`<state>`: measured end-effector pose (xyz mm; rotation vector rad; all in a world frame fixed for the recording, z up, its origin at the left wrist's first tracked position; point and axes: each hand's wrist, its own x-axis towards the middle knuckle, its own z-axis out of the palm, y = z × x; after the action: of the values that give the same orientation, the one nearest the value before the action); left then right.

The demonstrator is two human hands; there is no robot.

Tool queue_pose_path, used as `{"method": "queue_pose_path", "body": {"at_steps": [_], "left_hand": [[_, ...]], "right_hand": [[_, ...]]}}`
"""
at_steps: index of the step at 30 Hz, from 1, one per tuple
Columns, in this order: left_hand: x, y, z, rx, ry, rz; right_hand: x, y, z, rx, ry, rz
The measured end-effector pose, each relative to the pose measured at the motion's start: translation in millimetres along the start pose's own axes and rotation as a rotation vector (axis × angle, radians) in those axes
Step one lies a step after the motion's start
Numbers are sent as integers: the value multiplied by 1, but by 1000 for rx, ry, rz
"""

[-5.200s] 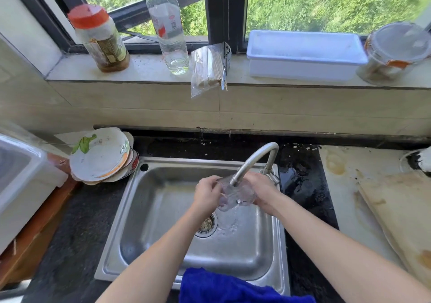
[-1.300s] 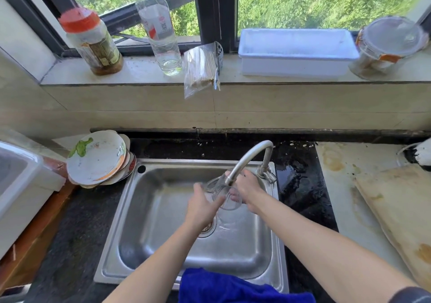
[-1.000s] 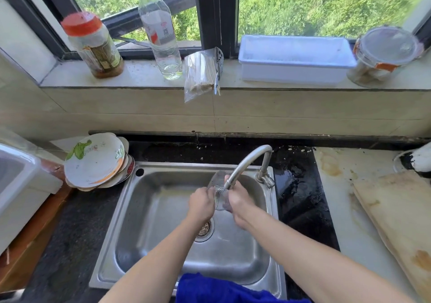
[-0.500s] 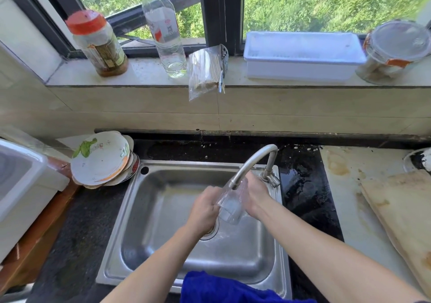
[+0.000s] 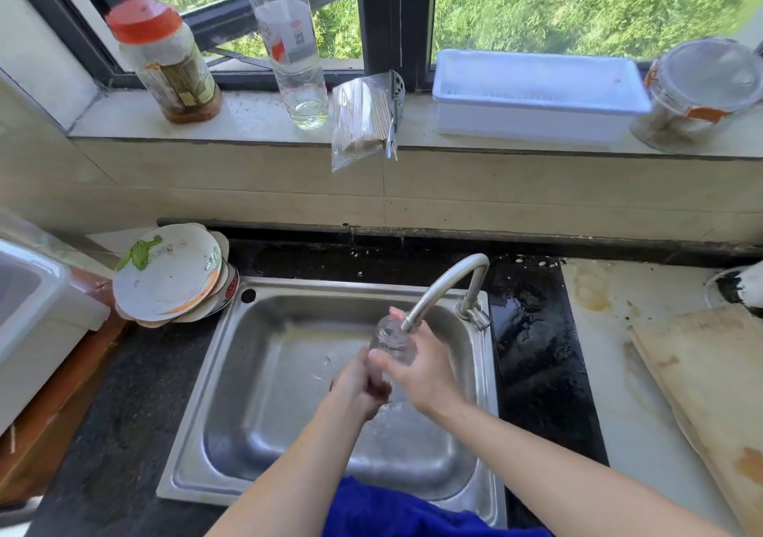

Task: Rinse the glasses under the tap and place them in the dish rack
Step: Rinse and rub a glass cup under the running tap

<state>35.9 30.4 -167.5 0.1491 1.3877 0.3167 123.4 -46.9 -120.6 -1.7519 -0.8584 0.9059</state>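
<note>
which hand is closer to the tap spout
Right. The right hand holds the glass just under the tap spout; the left hand sits lower, at the glass's near end.

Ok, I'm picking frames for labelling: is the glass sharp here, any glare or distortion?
Head view: the glass and left hand look motion-smeared; daylight glints off the sink; the wide lens bows the windowsill.

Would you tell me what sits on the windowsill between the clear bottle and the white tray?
In the head view, a plastic bag of wooden sticks lies between the bottle and the tray.
</note>
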Motion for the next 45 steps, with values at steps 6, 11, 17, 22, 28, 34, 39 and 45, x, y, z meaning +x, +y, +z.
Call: {"method": "queue_pose_path", "body": {"at_steps": [6, 11, 17, 22, 28, 34, 39, 45], "left_hand": [[2, 3, 6, 68, 169, 227], [-5, 0, 15, 209, 228, 452], [-20, 13, 22, 282, 117, 633], [-32, 39, 8, 868, -25, 605], [-49, 40, 38, 1144, -70, 604], [-47, 29, 54, 1478, 131, 676], [-40, 23, 57, 882, -43, 393], [-48, 21, 52, 717, -50, 297]], "right_hand": [[20, -11, -5, 333, -70, 405], [20, -11, -11, 515, 160, 695], [14, -9, -14, 419, 82, 589], [27, 1, -53, 360, -181, 648], [26, 8, -60, 335, -281, 687], [35, 46, -103, -596, 234, 289], [56, 63, -114, -713, 50, 269], [69, 67, -122, -725, 38, 167]]}}
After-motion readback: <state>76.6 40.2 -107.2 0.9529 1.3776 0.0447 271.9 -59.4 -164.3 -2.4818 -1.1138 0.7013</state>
